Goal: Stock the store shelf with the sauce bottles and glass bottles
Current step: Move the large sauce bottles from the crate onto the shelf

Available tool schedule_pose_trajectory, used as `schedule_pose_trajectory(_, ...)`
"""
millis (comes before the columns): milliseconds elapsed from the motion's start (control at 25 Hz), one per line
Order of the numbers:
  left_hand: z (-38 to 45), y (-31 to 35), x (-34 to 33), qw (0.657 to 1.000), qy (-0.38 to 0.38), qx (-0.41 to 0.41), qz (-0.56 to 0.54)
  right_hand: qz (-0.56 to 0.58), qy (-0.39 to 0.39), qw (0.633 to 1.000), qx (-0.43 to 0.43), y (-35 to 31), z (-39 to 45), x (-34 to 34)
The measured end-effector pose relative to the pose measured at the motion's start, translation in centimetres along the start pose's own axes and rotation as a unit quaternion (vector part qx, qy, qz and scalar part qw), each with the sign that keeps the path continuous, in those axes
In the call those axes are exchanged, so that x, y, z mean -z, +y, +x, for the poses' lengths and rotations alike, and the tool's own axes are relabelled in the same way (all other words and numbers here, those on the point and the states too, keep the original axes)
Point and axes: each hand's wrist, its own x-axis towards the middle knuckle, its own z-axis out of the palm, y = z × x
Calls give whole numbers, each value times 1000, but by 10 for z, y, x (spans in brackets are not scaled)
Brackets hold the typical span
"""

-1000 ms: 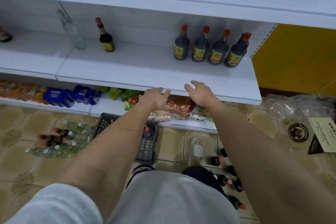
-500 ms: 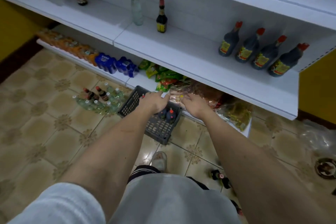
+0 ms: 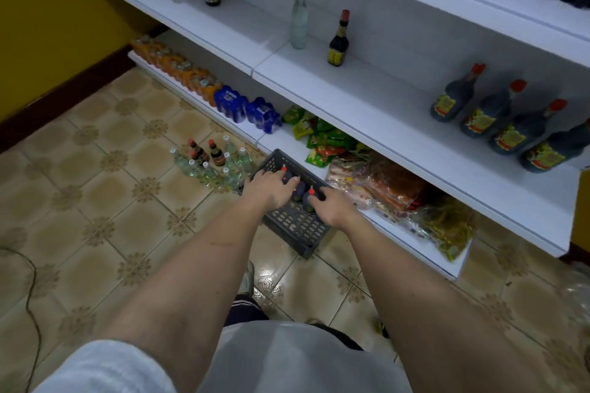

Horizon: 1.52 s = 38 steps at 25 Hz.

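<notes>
A dark grey plastic crate (image 3: 295, 228) stands on the floor against the bottom shelf, with dark red-capped sauce bottles (image 3: 301, 191) inside. My left hand (image 3: 266, 190) reaches into it and grips one bottle near its red cap. My right hand (image 3: 332, 209) curls round the neck of a second one beside it. On the white middle shelf (image 3: 367, 96) stand several large sauce bottles (image 3: 479, 115) at the right, plus a small sauce bottle (image 3: 338, 41) and a clear glass bottle (image 3: 299, 19) further left.
A cluster of glass bottles and small sauce bottles (image 3: 214, 161) stands on the tiled floor left of the crate. The bottom shelf holds snack packets (image 3: 383, 188), blue packs (image 3: 247, 110) and orange packs (image 3: 178, 68). A cable (image 3: 30, 290) lies on the floor at the left.
My hands have come down from the edge of the middle shelf into the crate and closed on two sauce bottles. The view has swung left and down.
</notes>
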Motion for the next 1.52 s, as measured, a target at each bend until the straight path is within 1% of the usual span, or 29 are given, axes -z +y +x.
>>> schedule_pose_trajectory(120,16,-32,6,1000,-17,14,-6,-13,-24,1000,-10,-28,19,-20)
schedule_pose_trajectory(240,41,-64,14,999,-36,11,12,-12,-45,999,-8,-59,42,-38)
schedule_pose_trajectory(440,100,-108,33,995,-89,-17,31,52,-49,997,-25,-112,99,-60)
schedule_pose_trajectory(520,127,-118,43,992,-107,-33,52,73,-53,995,-30,-124,125,-69)
schedule_pose_trajectory(600,149,-118,49,988,-134,-42,57,75,-53,995,-40,-120,147,-80)
schedule_pose_trajectory(720,176,-106,42,980,-176,-54,75,34,-61,996,-55,-104,172,-83)
schedule_pose_trajectory(800,196,-97,33,975,-194,-56,91,16,-81,994,-68,-90,190,-78)
schedule_pose_trajectory(880,224,-87,22,972,-202,-51,105,-7,-83,994,-67,-73,216,-74)
schedule_pose_trajectory(1080,317,-76,-21,979,-179,-34,96,-10,-94,993,-71,-32,296,-84)
schedule_pose_trajectory(1200,372,-93,-64,981,-169,-25,93,-13,-78,993,-85,2,348,-101)
schedule_pose_trajectory(1280,412,-112,-97,982,-158,-26,101,-35,-72,993,-86,27,384,-116)
schedule_pose_trajectory(1360,451,-130,-125,982,-147,-39,115,-70,-85,990,-85,46,423,-131)
schedule_pose_trajectory(1440,495,-143,-150,980,-144,-55,125,-168,-90,980,-64,59,463,-145)
schedule_pose_trajectory(1520,544,-153,-176,978,-139,-81,133,-259,-91,961,-21,65,509,-162)
